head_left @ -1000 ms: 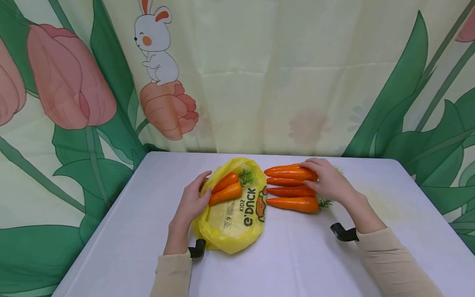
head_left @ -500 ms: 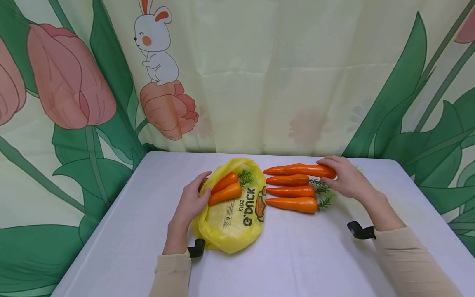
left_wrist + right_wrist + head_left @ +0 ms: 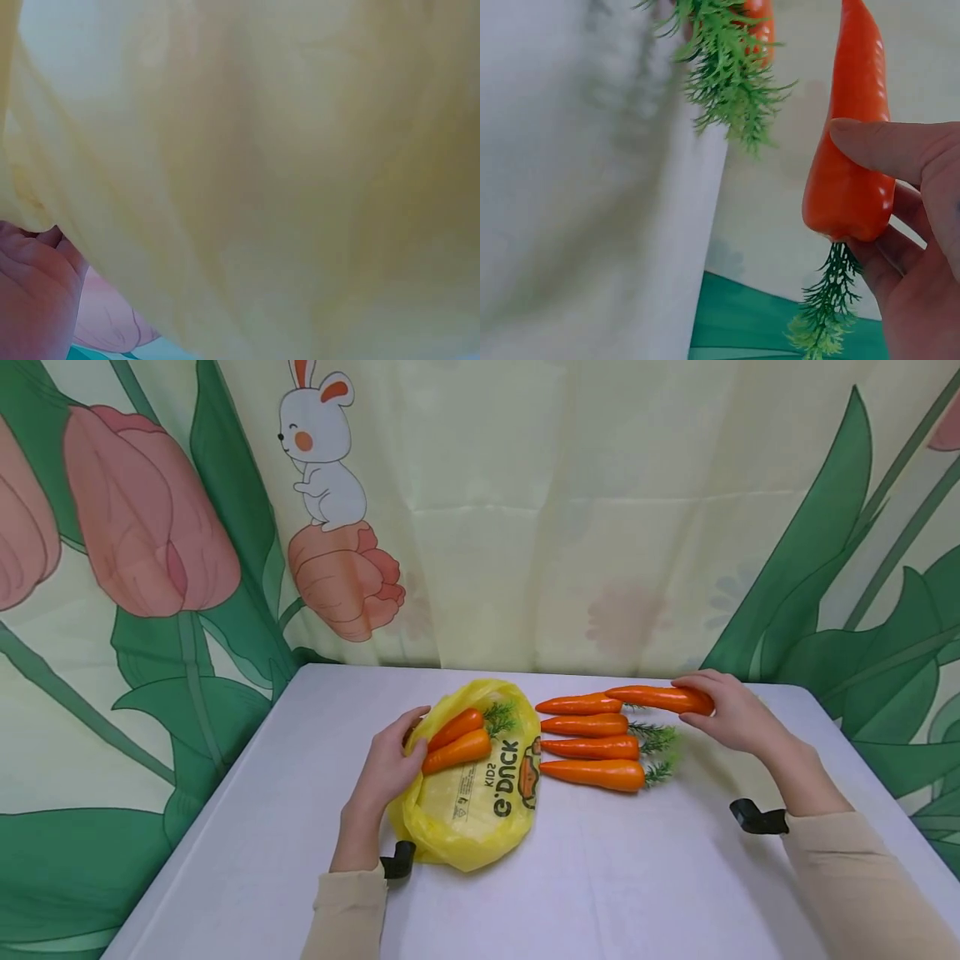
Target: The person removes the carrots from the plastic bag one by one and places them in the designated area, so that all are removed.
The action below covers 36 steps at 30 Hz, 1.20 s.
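A carrot (image 3: 660, 697), orange with green leaves, is pinched near its leafy end by my right hand (image 3: 738, 714). In the right wrist view my thumb lies across this carrot (image 3: 850, 180), and its leaves hang below. My left hand (image 3: 386, 764) grips the left rim of a yellow plastic bag (image 3: 480, 847) with printed lettering. Two carrots (image 3: 459, 750) lie in the bag's mouth, close to my left thumb. In the left wrist view the bag (image 3: 247, 165) fills most of the picture, and my left fingertips are hidden.
Right of the bag, several carrots lie in a row, tips toward it; the nearest carrot (image 3: 592, 774) is at the front. The white-covered table (image 3: 247, 860) ends at a printed curtain (image 3: 495, 568) with tulips and a rabbit.
My right hand has moved to the right with its carrot, drawing it away from the row and uncovering the carrots and leaves behind. My left hand stays at the bag.
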{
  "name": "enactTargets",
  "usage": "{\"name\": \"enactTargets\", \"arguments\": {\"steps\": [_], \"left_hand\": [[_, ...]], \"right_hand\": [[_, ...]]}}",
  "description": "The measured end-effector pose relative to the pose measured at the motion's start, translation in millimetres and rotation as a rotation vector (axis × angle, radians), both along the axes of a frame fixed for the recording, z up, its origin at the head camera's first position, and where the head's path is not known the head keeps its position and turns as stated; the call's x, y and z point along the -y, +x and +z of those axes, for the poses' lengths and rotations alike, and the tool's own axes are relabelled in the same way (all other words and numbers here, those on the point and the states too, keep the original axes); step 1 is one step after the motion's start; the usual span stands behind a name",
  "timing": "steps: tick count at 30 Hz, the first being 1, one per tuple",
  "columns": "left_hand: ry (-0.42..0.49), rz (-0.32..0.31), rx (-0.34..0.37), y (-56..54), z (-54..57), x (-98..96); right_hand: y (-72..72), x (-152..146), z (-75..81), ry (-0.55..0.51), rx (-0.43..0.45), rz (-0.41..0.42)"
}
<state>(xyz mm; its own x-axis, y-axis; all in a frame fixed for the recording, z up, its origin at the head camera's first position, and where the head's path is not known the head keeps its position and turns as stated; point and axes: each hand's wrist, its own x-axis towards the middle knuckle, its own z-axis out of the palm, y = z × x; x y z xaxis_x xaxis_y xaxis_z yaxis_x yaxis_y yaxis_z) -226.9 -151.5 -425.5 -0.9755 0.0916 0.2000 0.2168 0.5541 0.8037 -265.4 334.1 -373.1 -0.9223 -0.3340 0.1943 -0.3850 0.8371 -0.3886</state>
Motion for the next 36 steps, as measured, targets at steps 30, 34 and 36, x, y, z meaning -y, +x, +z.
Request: {"name": "enactTargets", "arguments": {"steps": [30, 34, 36], "left_hand": [[-0.009, 0.005, -0.009, 0.4, 0.6, 0.4], [-0.01, 0.004, -0.004, 0.7, 1.6, -0.6], [-0.013, 0.005, -0.003, 0.8, 1.8, -1.0]], "right_hand": [[-13.3, -54.4, -39.5, 0.02, 0.141, -0.079], [-13.4, -60.4, -45.0, 0.034, 0.196, -0.117], [-14.2, -61.9, -47.5, 0.04, 0.204, -0.123]]}}
